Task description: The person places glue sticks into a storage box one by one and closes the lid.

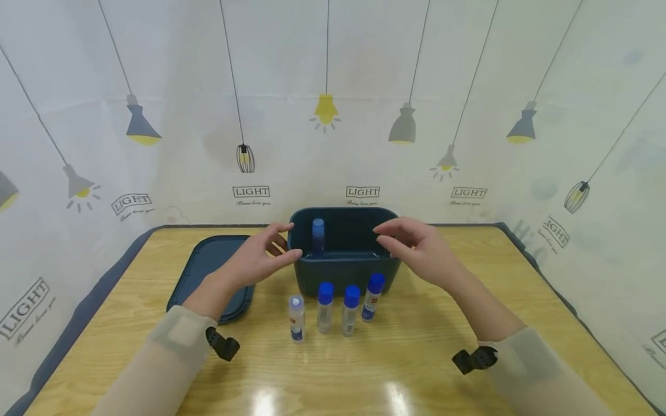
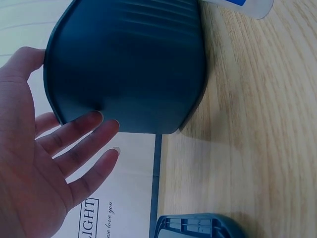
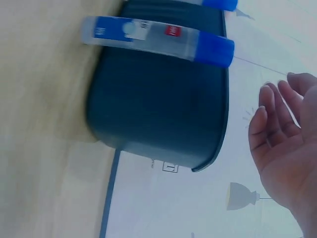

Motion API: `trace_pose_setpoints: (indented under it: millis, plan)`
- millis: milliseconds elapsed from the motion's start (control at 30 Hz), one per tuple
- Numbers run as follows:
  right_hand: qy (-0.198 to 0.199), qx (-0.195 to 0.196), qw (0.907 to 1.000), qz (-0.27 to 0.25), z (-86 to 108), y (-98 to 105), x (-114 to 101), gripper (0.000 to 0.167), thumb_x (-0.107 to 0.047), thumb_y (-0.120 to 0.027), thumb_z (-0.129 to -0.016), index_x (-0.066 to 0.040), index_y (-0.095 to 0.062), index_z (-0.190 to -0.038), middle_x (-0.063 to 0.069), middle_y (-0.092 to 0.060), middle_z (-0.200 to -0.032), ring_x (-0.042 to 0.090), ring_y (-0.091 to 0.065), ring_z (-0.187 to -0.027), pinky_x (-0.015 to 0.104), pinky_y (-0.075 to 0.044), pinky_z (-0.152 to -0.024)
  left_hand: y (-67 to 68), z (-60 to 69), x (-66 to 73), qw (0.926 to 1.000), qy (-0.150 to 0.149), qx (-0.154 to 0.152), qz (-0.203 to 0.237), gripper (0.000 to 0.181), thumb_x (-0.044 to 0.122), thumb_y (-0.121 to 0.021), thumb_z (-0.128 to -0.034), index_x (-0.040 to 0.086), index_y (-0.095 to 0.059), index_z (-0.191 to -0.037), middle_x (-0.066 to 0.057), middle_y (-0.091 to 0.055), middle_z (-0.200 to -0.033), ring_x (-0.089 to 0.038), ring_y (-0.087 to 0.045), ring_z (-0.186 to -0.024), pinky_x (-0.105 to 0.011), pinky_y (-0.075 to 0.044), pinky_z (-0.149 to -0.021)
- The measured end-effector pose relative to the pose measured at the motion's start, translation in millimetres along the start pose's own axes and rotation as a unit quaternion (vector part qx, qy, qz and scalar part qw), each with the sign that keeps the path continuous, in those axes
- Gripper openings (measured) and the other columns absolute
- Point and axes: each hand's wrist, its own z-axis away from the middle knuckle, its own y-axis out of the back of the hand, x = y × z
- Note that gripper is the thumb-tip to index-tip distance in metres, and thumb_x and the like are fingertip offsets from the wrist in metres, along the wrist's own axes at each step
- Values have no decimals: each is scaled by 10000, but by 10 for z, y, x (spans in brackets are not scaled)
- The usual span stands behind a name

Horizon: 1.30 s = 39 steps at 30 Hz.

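Note:
A dark blue bin [image 1: 346, 271] stands at the back of the table. My left hand [image 1: 255, 260] is at its left end, thumb by the rim and fingers spread along the outer side. At the right end my right hand [image 1: 418, 251] hovers near the rim, fingers loosely bent and holding nothing. Inside the bin a blue-capped glue stick [image 1: 318, 238] stands upright. In front are a glue stick with a pale, see-through top [image 1: 296, 319] and three with blue caps: one [image 1: 325, 307], a second [image 1: 351, 311] and a tilted-looking third [image 1: 373, 297].
A dark blue lid [image 1: 200, 271] lies on the wooden table [image 1: 333, 375] left of the bin, partly behind my left forearm. Behind the table hangs a white cloth [image 1: 291, 133] printed with lamps. Each wrist wears a black camera on a strap.

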Motion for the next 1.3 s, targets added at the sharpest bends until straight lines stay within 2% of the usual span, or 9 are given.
trace_pose_setpoints:
  millis: [167,300,433,633,800,1033,1300]
  plan:
    - [28,-317,9991,268,265,-14,24,196,-202,-712,-1088,-155,-780,-1266,27,-786,-1082,159,-675,-768,298,-572,-676,-2,7,-15,10000,11,9,21,785,554,-704,-1043,200,-422,-1685,-126,-704,-1355,-326,-694,-1225,-482,-624,-926]
    - [43,-504,9980,376,394,-69,69,227,-196,-737,-1071,-129,-774,-1285,-8,-772,-1154,104,-677,-802,294,-597,-717,-8,2,-22,10000,19,36,31,788,556,-709,-1039,206,-424,-1684,-120,-707,-1349,-322,-696,-1218,-480,-624,-928]
    - [20,-681,9969,402,465,-118,102,303,-224,-768,-1052,-151,-756,-1346,-5,-746,-1209,61,-674,-834,278,-602,-732,-7,1,-15,10000,25,10,40,791,559,-707,-1040,200,-423,-1685,-126,-707,-1351,-325,-694,-1224,-486,-624,-938]
    - [-94,-882,9956,299,488,-211,149,385,-216,-796,-1032,-184,-722,-1409,28,-731,-1211,107,-687,-826,283,-592,-678,3,9,-22,10000,34,32,-5,788,560,-705,-1041,194,-428,-1680,-134,-699,-1365,-330,-685,-1239,-504,-619,-960]
    - [-256,-831,9960,190,523,-264,186,406,-185,-808,-1020,-182,-700,-1411,59,-717,-1165,117,-684,-816,287,-590,-664,3,-3,-17,10000,-13,28,-48,788,561,-702,-1042,196,-425,-1683,-131,-702,-1358,-328,-691,-1229,-508,-619,-957]
    - [-400,-764,9962,149,554,-361,216,407,-180,-811,-1018,-174,-653,-1393,30,-736,-1157,89,-691,-827,285,-610,-720,-20,6,-30,10000,29,38,-19,791,581,-704,-1034,210,-432,-1678,-122,-703,-1354,-324,-692,-1225,-495,-622,-947]
    - [-439,-451,9980,97,576,-389,233,351,-140,-801,-1019,-128,-649,-1335,39,-762,-1137,80,-707,-852,265,-614,-749,-18,-10,-20,9999,129,86,44,808,608,-710,-1021,241,-424,-1682,-107,-698,-1363,-319,-682,-1230,-479,-620,-939]
